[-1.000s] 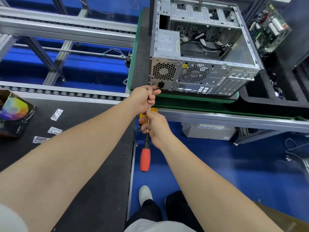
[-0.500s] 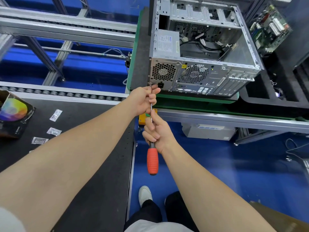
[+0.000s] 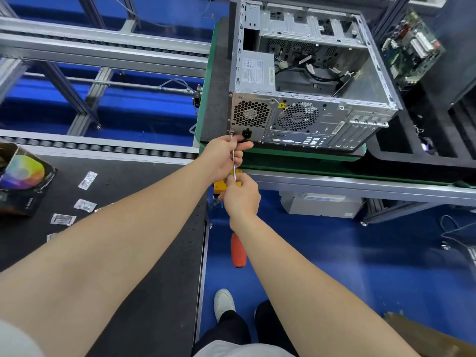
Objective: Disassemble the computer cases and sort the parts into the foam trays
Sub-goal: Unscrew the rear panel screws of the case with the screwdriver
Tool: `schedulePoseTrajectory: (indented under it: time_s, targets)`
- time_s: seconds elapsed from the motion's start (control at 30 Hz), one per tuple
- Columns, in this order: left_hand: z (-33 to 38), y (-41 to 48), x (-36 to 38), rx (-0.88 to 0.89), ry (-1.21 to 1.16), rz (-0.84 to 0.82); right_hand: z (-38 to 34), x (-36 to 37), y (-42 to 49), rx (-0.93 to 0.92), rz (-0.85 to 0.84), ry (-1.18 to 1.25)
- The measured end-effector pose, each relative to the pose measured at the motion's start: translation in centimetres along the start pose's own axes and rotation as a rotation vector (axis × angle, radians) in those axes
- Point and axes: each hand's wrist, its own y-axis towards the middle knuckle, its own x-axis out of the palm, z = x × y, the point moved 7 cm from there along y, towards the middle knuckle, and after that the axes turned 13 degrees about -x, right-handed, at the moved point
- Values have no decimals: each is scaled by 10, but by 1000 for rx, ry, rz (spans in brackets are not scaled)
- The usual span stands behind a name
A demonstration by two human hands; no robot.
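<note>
Right hand: the right hand [image 3: 241, 196] is curled round the upper part of a screwdriver [image 3: 238, 251], whose orange handle sticks out below the wrist.
Left hand: the left hand [image 3: 223, 157] pinches the bare metal shaft between thumb and fingers, just behind the tip.
Tip: it meets the lower left corner of the rear panel of the computer case [image 3: 309, 121], beside the black power socket; the screw itself is too small to make out.
Case: it sits with its open side up on a green pallet [image 3: 296, 153] on the conveyor line, rear panel toward the person.
Inside: a grey power supply [image 3: 255, 70] fills the near left corner, with loose cables [image 3: 311, 70] beside it.
Foam tray: a black foam tray [image 3: 401, 157] lies just to the right of the pallet, and behind it a green circuit board [image 3: 409, 46] leans upright.
Left of the arms: a black work surface [image 3: 144, 191] carries several small clear packets [image 3: 87, 180] and a box [image 3: 22, 176] printed with a colour wheel.
Below: a yellow block [image 3: 222, 186] on the conveyor frame shows behind the right hand, and lower down a white shoe [image 3: 224, 302] rests on the blue floor [image 3: 334, 253].
</note>
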Motion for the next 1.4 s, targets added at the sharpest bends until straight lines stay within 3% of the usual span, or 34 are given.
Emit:
schedulePoseTrajectory:
  time_s: [0.2, 0.47, 0.67, 0.93, 1.03, 1.13, 1.23, 1.4]
  targets:
    - [2, -4, 0, -25, -17, -21, 2, 14, -6, 190, -306, 535]
    - [1, -3, 0, -99, -143, -79, 1, 15, -10, 311, -407, 951]
    - [3, -8, -1, -95, -70, -58, 2, 13, -3, 232, -322, 782]
    - [-2, -14, 11, -69, -113, 20, -12, -11, 0, -60, -3, -108]
    - [-1, -16, 19, -60, -70, 80, -15, -12, 2, -144, -16, -219]
    - [3, -13, 15, -46, -31, 130, -10, -5, 3, -73, -208, 49]
    - [4, -12, 8, -65, -95, 71, -9, 2, -1, 69, -404, 440]
    - [-1, -4, 7, -155, -285, -80, -3, 13, -21, 321, -516, 999]
